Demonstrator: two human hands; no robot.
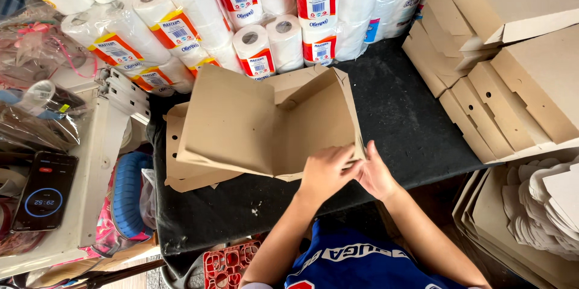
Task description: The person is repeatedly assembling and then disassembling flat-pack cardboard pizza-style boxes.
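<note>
Box blank, long axis L-R, both hands' fingers pinching near-right corner flap.

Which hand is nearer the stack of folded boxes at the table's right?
Right. The right hand grips the half-folded box on the side facing the stack of folded boxes; the left hand sits farther away.

Folded boxes cut off by the right edge
</note>
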